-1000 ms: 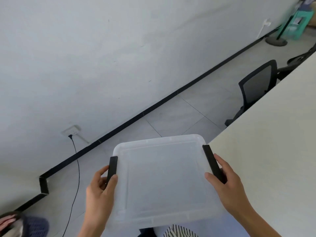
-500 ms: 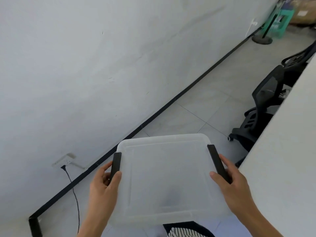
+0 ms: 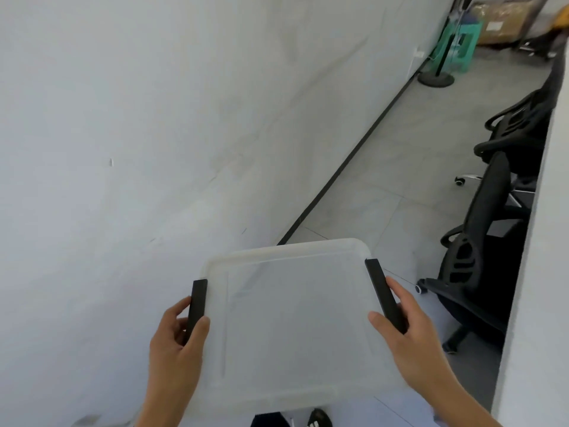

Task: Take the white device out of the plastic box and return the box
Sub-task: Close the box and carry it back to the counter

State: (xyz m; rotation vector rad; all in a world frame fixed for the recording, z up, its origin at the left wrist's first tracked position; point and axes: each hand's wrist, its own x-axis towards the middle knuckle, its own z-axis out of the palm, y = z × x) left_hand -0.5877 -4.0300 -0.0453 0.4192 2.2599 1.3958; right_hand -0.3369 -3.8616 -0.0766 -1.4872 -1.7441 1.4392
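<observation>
I carry a translucent plastic box [image 3: 292, 322] with its lid on, held level in front of me above the floor. My left hand [image 3: 175, 340] grips the black latch on its left side and my right hand [image 3: 409, 331] grips the black latch on its right side. Nothing shows through the cloudy lid, and the white device is not visible anywhere.
A white wall [image 3: 154, 134] runs along my left with a black baseboard. Black office chairs [image 3: 480, 257] stand under the white table edge [image 3: 535, 272] on my right. Farther down the grey tiled floor stand a round-based pole [image 3: 437, 77], a green stool [image 3: 462, 44] and cardboard boxes [image 3: 502, 21].
The view has swung to the right along the wall; the wall socket and cable have left the frame, and more chairs and the far end of the room show. Both hands keep the same grip.
</observation>
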